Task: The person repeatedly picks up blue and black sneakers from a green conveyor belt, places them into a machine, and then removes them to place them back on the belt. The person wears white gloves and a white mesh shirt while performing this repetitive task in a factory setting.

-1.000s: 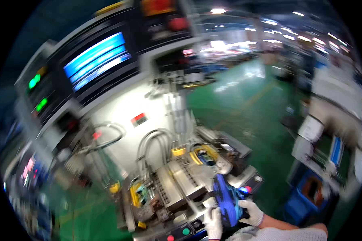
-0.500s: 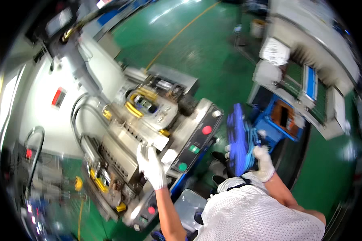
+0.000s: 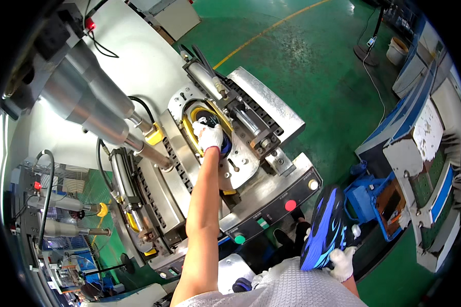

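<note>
My left hand (image 3: 209, 137), in a white glove, reaches into the press machine. Its fingers are closed on a dark shoe (image 3: 206, 116) that sits in the yellow-padded cradle (image 3: 188, 134); the hand covers much of that shoe. Beside my body on the right, my gloved right hand (image 3: 342, 262) grips a sneaker (image 3: 320, 233) with a blue-purple sole edge and black and light blue parts. That sneaker is held upright on its length, and some of the right fingers are hidden behind it.
Two thick metal cylinders (image 3: 87, 97) hang left of the cradle. The front panel has a red button (image 3: 290, 205) and a green button (image 3: 239, 239). A blue crate (image 3: 361, 202) and a conveyor with brushes (image 3: 427, 181) stand at the right. A second press station (image 3: 133, 204) is at the left.
My left hand has moved from the machine's front plate up into the cradle and onto the shoe there. My view has shifted closer to the press. The right hand still holds its sneaker.
</note>
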The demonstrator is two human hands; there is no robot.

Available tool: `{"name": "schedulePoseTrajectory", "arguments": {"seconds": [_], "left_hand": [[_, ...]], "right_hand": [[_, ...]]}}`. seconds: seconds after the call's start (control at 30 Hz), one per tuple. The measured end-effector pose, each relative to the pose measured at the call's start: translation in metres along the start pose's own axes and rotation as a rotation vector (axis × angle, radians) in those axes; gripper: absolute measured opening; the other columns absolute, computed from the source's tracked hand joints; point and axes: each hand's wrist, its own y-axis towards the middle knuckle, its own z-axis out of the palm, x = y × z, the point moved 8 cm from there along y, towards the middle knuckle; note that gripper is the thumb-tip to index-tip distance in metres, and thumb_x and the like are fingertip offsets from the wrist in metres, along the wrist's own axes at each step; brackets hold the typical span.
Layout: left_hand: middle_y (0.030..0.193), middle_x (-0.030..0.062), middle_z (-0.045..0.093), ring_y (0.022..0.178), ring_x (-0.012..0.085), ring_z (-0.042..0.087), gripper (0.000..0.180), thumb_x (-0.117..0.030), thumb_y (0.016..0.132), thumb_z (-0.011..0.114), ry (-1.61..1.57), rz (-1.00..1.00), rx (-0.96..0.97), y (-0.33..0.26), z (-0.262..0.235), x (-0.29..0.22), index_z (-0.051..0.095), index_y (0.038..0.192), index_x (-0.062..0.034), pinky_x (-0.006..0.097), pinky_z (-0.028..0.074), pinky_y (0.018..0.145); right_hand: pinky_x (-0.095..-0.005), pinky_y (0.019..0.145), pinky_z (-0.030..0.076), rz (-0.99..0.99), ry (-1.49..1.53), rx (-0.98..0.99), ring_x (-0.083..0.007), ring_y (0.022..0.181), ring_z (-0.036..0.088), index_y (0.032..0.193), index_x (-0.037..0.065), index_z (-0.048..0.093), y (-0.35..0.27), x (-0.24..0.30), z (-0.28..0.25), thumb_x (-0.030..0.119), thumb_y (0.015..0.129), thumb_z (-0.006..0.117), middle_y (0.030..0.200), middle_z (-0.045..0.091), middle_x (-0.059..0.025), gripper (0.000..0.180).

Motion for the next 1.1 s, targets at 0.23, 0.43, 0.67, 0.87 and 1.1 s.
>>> {"name": "schedulePoseTrajectory", "arguments": {"seconds": [0.23,0.43,0.67,0.87,1.1], "left_hand": [[0.115,0.0232,0.072,0.109,0.0296,0.071,0.071,-0.030,0.075,0.083,-0.469,-0.162,0.317,-0.008,-0.099,0.002,0.056,0.127,0.0091,0.038,0.055,0.095],[0.123,0.0098,0.065,0.105,0.0145,0.063,0.052,-0.001,0.083,0.073,-0.731,0.094,0.200,-0.189,-0.254,0.047,0.055,0.131,-0.0025,0.033,0.053,0.094],[0.137,0.0164,0.060,0.129,0.0263,0.059,0.071,-0.008,0.080,0.080,-0.757,-0.345,0.565,-0.424,-0.290,0.204,0.050,0.144,-0.0021,0.038,0.046,0.111],[0.122,0.0142,0.064,0.114,0.0248,0.063,0.068,-0.008,0.079,0.081,-0.465,-0.953,0.198,-0.618,-0.301,0.285,0.051,0.139,-0.0017,0.036,0.050,0.104],[0.130,0.0188,0.064,0.121,0.0301,0.064,0.067,-0.011,0.082,0.079,-0.432,-1.002,-0.222,-0.661,-0.310,0.291,0.048,0.142,-0.0034,0.039,0.049,0.106]], "right_hand": [[-0.0367,0.085,0.056,-0.027,-0.396,-0.033,-0.0162,0.093,0.066,0.125,-0.002,0.064,0.049,0.018,0.030,0.017,0.090,0.073,0.110,0.069,-0.0074,0.042],[-0.0325,0.089,0.055,-0.064,-0.567,0.265,-0.0138,0.100,0.066,0.126,-0.006,0.063,0.174,0.054,0.216,0.015,0.090,0.080,0.113,0.071,-0.0101,0.045],[-0.0463,0.093,0.054,-0.628,-2.003,0.378,-0.0366,0.103,0.072,0.111,0.004,0.076,0.439,-0.102,0.380,0.058,0.088,0.060,0.108,0.075,-0.0235,0.060],[-0.0453,0.086,0.051,-0.669,-1.659,0.431,-0.0333,0.093,0.071,0.109,0.000,0.074,0.493,-0.098,0.346,0.053,0.092,0.066,0.098,0.074,-0.0204,0.056],[-0.0428,0.092,0.050,-0.595,-1.778,0.483,-0.0282,0.103,0.067,0.126,-0.003,0.068,0.563,-0.076,0.346,0.050,0.095,0.068,0.121,0.072,-0.0165,0.061]]}}
